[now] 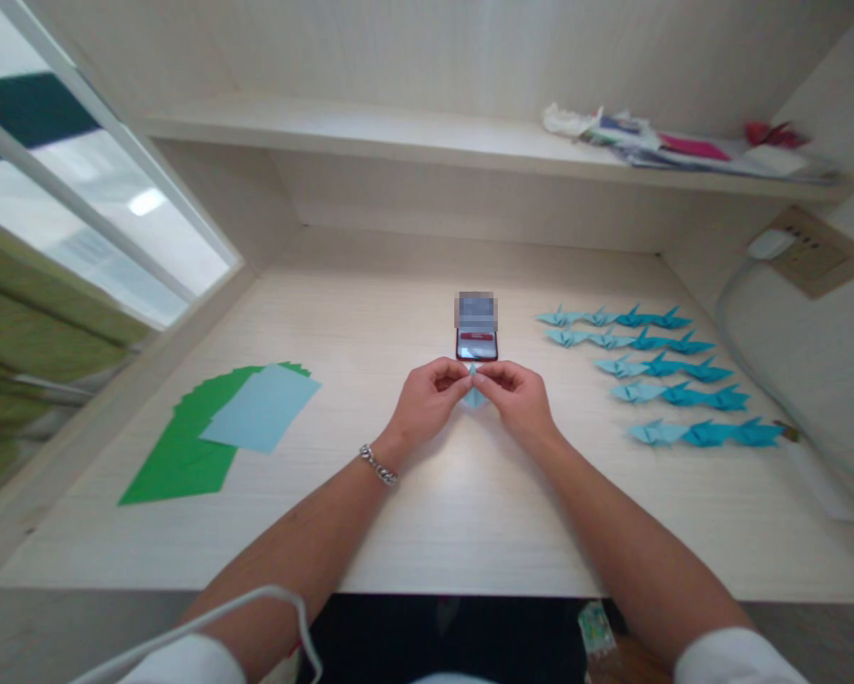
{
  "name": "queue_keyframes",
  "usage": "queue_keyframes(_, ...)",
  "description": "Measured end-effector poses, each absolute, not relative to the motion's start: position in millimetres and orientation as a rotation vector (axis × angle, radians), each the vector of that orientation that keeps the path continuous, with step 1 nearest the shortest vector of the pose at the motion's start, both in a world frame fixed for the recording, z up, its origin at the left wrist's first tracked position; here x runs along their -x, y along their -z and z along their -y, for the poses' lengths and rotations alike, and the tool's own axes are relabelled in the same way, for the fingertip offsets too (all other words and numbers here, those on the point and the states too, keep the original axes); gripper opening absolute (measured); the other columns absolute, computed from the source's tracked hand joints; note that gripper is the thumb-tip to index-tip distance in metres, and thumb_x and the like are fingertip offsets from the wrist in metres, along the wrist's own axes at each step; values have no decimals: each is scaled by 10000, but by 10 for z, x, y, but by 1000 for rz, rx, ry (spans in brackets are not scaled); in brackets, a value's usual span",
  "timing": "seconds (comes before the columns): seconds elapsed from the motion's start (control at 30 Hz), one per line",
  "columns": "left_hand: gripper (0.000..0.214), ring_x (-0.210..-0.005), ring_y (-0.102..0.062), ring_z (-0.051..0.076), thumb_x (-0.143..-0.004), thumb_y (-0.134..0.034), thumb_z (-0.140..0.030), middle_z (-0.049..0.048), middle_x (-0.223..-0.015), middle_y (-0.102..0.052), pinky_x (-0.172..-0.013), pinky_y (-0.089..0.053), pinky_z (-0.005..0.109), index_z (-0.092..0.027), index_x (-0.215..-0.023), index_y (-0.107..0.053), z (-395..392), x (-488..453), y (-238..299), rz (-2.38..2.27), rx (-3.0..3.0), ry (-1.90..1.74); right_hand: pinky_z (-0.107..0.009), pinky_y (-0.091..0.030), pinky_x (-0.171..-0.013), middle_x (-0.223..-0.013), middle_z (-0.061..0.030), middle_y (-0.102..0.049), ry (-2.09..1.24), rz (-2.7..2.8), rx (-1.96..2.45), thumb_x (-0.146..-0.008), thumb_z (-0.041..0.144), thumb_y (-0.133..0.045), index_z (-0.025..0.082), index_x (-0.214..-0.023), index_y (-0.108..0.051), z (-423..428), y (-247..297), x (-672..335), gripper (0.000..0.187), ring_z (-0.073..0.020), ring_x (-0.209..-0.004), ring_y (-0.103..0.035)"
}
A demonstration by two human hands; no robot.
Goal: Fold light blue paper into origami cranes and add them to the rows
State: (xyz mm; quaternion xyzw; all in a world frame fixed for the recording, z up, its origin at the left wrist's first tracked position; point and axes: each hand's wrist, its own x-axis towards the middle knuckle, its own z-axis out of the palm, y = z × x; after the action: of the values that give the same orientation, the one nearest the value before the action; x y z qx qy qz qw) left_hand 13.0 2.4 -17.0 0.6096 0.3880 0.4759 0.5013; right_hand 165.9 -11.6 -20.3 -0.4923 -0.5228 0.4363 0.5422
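Observation:
Both of my hands meet over the middle of the pale wooden desk [427,513]. My left hand [427,401] and my right hand [518,399] are closed in a pinch on a small light-blue folded paper [475,395] held between them. Only its lower tip and a small upper point show between the fingers. A silver bracelet [378,465] circles my left wrist. A phone [476,328] lies just beyond my fingers.
A stack of green sheets [177,454] with a light-blue sheet [262,408] on top lies at the left. Several rows of folded blue paper cranes [665,375] lie at the right. A shelf above holds papers [683,147]. A wall socket with a white cable [772,245] is at the far right.

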Motion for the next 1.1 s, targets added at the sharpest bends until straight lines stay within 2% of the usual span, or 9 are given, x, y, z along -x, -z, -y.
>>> queue_keyframes(0.3,194,-765,-607,158,-765,-656,-328,60,-847,-662,-728,-490,284,-156,-854,-641,22,-180,190,-1008,-1469,-1199,-316,-505,-693,-809,-55,-712,-1016,1275,1167,-719,352,-675,181,-815,-711,106,200,-1665,199,-187,-716,-639)
queue_keyframes(0.53,182,-717,-587,147,-797,-618,-334,49,-794,-652,-675,-478,268,-156,-832,-636,16,-170,166,-1019,-1542,-1193,-325,-516,-699,-803,-63,-714,-1047,1195,1168,-690,359,-703,173,-812,-708,133,188,-1630,222,-194,-719,-646)
queue_keyframes(0.8,192,-769,-595,157,-804,-610,-340,58,-854,-660,-708,-479,274,-160,-866,-635,46,-206,156,-1061,-1535,-1201,-328,-514,-719,-830,-65,-716,-1023,1199,1161,-714,322,-684,172,-836,-709,139,166,-1627,196,-194,-736,-650)
queue_keyframes(1.1,185,-757,-596,154,-817,-592,-343,47,-829,-654,-698,-481,274,-164,-847,-628,68,-209,133,-1104,-1549,-1216,-322,-517,-709,-816,-57,-717,-1037,1198,1162,-702,333,-694,180,-818,-709,132,203,-1614,192,-193,-728,-651)
